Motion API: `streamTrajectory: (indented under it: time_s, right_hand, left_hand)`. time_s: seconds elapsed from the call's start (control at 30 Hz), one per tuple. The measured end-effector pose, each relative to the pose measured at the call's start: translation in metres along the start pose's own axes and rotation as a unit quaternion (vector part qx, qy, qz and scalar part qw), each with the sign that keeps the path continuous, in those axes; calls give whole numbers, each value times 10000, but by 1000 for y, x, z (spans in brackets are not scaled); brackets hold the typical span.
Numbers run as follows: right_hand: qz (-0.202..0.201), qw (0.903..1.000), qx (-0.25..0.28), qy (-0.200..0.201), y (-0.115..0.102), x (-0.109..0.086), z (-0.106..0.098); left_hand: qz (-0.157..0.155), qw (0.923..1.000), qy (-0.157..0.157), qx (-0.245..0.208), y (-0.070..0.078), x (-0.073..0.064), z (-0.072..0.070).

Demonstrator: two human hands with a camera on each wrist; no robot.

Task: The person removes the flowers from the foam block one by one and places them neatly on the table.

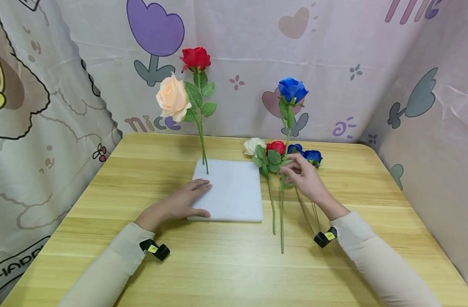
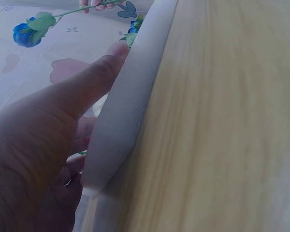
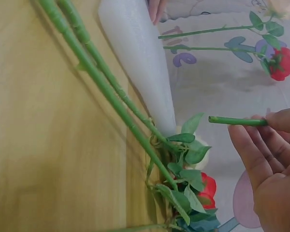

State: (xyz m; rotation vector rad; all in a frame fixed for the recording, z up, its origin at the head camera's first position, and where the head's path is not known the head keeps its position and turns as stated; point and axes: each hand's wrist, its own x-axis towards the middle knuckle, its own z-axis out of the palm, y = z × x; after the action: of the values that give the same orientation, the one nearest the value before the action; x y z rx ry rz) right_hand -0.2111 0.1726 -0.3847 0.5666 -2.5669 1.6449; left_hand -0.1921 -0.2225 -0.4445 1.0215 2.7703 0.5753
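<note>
My right hand (image 1: 306,178) pinches the green stem of a blue rose (image 1: 293,89) between thumb and fingers. The bloom points up; in the right wrist view the cut stem end (image 3: 222,120) sticks out just below the fingertips. My left hand (image 1: 178,199) rests with extended, spread fingers on the left side of a white foam board (image 1: 235,192), its thumb along the near edge. A red rose (image 1: 196,58) and a peach rose (image 1: 173,97) stand in the board's back left part, their stems close together and leaning slightly.
Right of the board, a white rose (image 1: 254,146), another red rose (image 1: 276,147) and two blue roses lie on the wooden table (image 1: 226,264), stems toward me. A printed cloth (image 1: 234,38) hangs behind and at both sides.
</note>
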Motion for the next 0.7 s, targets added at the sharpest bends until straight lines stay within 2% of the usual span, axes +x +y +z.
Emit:
streamTrajectory:
  time_s: [0.7]
  right_hand:
    - [325,9989,-324,-71,11,-34,-33]
  left_hand:
    - [-47,10000,-32,5,-3,0,0]
